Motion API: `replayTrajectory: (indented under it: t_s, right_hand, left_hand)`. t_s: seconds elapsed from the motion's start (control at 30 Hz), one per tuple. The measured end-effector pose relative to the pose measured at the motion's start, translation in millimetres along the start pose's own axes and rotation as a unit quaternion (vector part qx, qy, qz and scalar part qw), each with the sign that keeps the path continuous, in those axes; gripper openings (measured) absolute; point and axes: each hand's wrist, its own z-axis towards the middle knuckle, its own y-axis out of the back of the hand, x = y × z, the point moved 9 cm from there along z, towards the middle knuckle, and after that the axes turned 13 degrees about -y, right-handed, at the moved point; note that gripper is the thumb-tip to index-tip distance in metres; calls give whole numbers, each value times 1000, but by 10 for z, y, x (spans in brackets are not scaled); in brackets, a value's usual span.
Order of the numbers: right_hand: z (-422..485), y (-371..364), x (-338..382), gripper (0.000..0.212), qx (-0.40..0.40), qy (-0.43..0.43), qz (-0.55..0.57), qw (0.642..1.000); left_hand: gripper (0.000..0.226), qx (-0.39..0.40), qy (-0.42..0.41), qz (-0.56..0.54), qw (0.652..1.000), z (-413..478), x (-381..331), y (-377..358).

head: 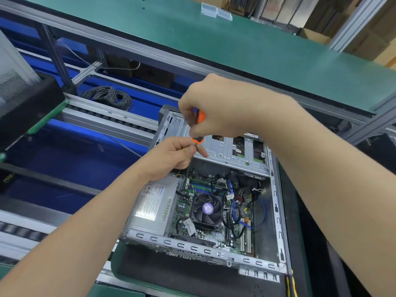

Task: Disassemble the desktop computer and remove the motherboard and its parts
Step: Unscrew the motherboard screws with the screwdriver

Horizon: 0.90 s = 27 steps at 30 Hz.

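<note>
An open desktop case (192,247) lies on its side on a black mat. Inside it I see the green motherboard (188,213), a black CPU fan (206,209), a grey power supply (153,205) and blue cables (231,189). My right hand (216,106) grips the orange-and-black handle of a screwdriver (199,118) from above. My left hand (173,156) pinches the screwdriver's shaft just under the handle. The shaft runs down to the motherboard's far-left corner beside the power supply; its tip is hard to make out.
A metal drive cage (227,148) spans the far end of the case. Roller conveyor rails (111,118) run along the left, with a coil of grey wire (109,97) behind them. A green shelf (235,41) hangs overhead. A black case (23,103) stands at far left.
</note>
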Motion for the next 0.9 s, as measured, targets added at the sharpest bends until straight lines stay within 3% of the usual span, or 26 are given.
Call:
replayTrajectory:
  t_s: [0.17, 0.3, 0.33, 0.37, 0.43, 0.5, 0.57, 0.77, 0.83, 0.9]
  right_hand:
    - [-80, -62, 31, 33, 46, 42, 34, 997]
    - [-51, -79, 21, 21, 51, 34, 18, 998]
    - [-48, -67, 19, 11, 37, 31, 4, 999]
    - [-33, -48, -14, 14, 10, 11, -10, 1000]
    - [-23, 14, -144, 52, -76, -90, -39, 992]
    - [-55, 80, -226, 69, -135, -185, -20, 973]
    - [-33, 31, -261, 65, -133, -209, 31, 968]
    - [2, 12, -180, 19, -68, -31, 101, 992]
    - [-17, -64, -310, 30, -64, -46, 224, 971]
    - [-45, -318, -430, 24, -54, -83, 389, 916]
  left_hand:
    - [38, 9, 0, 11, 1000, -4, 7, -20]
    - [32, 13, -2, 7, 1000, 1, -13, -32]
    - [30, 12, -4, 6, 1000, 4, -14, -32]
    - [27, 9, -5, 6, 1000, 8, -13, -29]
    - [26, -2, 1, 9, 1000, 10, 0, -10]
    - [28, 2, 1, 11, 1000, 11, 1, -12]
    - [32, 8, 1, 9, 1000, 10, -2, -23]
    - [29, -22, -10, -1, 1000, 10, -18, 28]
    - [26, -28, -13, 0, 1000, 12, -29, 31]
    - [28, -29, -15, -3, 999, 18, -53, 16]
